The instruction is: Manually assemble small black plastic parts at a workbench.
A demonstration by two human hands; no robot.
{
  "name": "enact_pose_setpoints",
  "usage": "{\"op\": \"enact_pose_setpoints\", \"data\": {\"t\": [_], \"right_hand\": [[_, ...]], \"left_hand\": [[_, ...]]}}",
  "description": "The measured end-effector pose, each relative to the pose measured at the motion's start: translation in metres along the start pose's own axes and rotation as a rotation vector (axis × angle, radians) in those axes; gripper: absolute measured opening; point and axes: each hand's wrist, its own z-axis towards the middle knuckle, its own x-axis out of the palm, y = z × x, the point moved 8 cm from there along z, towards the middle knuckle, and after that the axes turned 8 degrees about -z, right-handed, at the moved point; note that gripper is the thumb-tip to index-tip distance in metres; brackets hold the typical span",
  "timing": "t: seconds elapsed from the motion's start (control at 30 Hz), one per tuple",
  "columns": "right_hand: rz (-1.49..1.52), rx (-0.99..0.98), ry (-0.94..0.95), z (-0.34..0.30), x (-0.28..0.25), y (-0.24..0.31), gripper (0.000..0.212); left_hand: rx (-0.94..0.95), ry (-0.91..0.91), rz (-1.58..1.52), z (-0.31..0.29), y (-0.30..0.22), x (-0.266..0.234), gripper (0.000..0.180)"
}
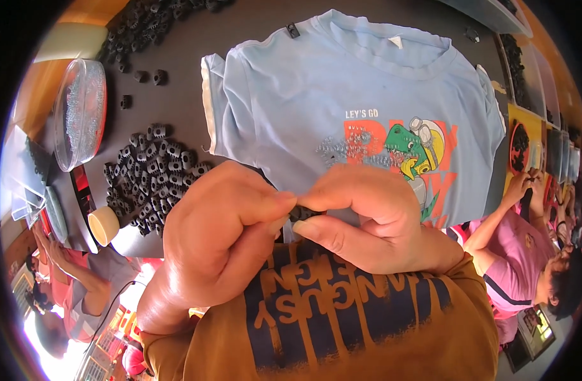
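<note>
Both my hands meet in front of my chest with the fingertips close together. My left hand is closed in a pinch, thumb against forefinger. A small black plastic piece sits between the thumb and forefinger of my right hand, and the left fingertips touch it. Its exact shape is mostly covered by my fingers. Beyond them a light blue T-shirt with a cartoon print lies spread on the dark table. A scatter of tiny shiny springs rests on the shirt front.
To the left lies a heap of small black plastic parts, beside a cream cup. A clear round dish holds many shiny bits. More black parts lie far left. Other people work at right and left.
</note>
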Motion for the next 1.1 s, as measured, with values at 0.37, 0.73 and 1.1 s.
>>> {"op": "enact_pose_setpoints", "data": {"t": [0.37, 0.73, 1.1], "right_hand": [[0.203, 0.093, -0.051, -0.002, -0.005, -0.006, 0.01], [0.759, 0.377, -0.022, -0.009, 0.007, -0.023, 0.01], [0.738, 0.374, -0.004, -0.006, 0.004, -0.024, 0.007]], "left_hand": [[0.162, -0.211, 0.253, -0.003, -0.02, 0.004, 0.045], [0.334, -0.292, 0.648, 0.001, -0.023, 0.019, 0.052], [0.262, -0.214, 0.709, 0.005, -0.023, 0.022, 0.046]]}}
